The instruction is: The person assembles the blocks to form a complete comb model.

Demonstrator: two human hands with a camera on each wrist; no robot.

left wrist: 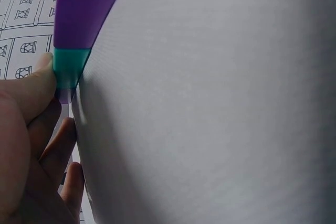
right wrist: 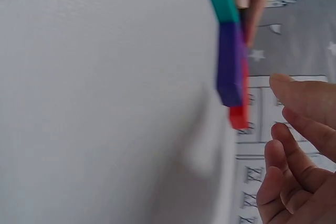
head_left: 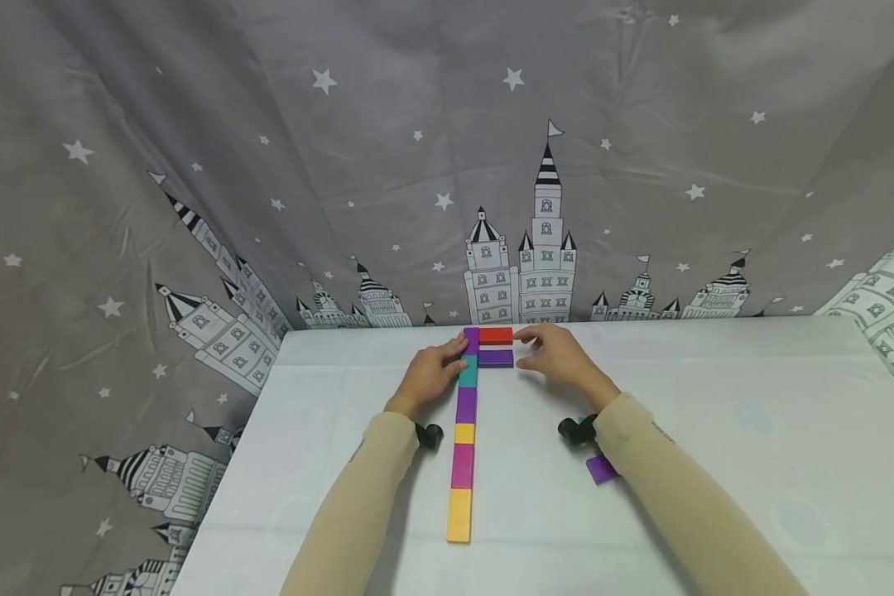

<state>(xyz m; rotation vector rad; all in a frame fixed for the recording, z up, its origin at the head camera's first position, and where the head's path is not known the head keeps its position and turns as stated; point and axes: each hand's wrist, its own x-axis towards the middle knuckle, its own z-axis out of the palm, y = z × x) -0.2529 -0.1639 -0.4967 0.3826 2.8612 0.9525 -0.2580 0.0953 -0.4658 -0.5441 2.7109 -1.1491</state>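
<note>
A straight column of flat blocks runs toward me on the white table: a purple block (head_left: 472,341) at the far end, a teal block (head_left: 468,372), a second purple block (head_left: 466,405), a small yellow block (head_left: 464,433), a magenta block (head_left: 462,466) and a longer yellow block (head_left: 459,515). From its far end a red block (head_left: 496,336) and a dark purple block (head_left: 496,359) stick out rightward, parallel with a gap between. My left hand (head_left: 428,377) touches the column's left side, thumb at the teal block. Just right of the two side blocks hovers my right hand (head_left: 559,354), fingers loosely bent, holding nothing.
Another purple block (head_left: 602,469) lies partly hidden under my right sleeve (head_left: 678,480), with a sliver of teal (head_left: 583,420) by the black wrist camera (head_left: 577,431). Behind the table's far edge hangs a grey curtain (head_left: 387,149) printed with castles and stars.
</note>
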